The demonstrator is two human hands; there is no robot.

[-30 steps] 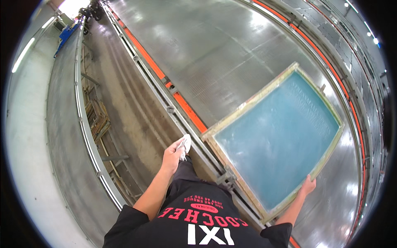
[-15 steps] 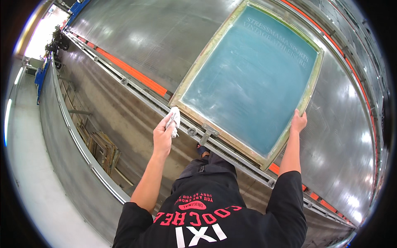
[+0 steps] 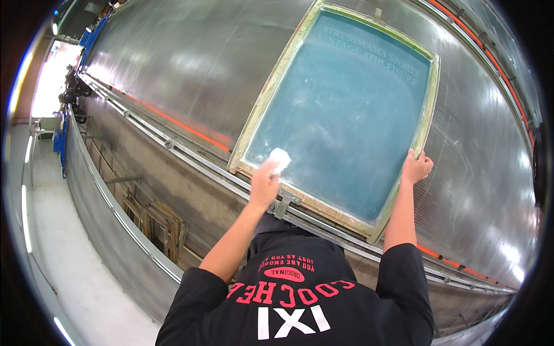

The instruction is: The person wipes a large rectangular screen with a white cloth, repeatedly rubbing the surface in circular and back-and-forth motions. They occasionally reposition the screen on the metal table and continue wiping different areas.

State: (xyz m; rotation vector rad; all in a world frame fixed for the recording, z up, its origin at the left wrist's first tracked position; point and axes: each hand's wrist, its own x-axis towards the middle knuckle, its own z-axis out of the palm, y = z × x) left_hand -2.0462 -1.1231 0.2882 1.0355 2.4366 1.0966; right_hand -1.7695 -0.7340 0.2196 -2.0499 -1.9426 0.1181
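Note:
A large screen-printing frame [image 3: 268, 106] with a pale, worn rim lies on the long metal table, tilted in my view. Its blue-green mesh [image 3: 346, 127] has faint pale lettering along the far end and whitish smears across it. My left hand [image 3: 265, 183] is closed on a crumpled white cloth [image 3: 280, 160] over the near left corner of the mesh. Whether the cloth presses on the mesh, I cannot tell. At the frame's right edge, my right hand [image 3: 416, 167] grips the rim, its fingers curled.
The metal table [image 3: 179, 63] runs past both sides of the frame, with an orange strip [image 3: 190, 128] and a metal rail [image 3: 208, 167] along its near edge. A metal bracket [image 3: 284, 203] sits at the frame's near side. Old wooden frames [image 3: 156, 225] stand low at left.
My left hand has moved right and over the frame with the cloth, from outside its near left corner. My right hand still holds the rim. The view has shifted slightly.

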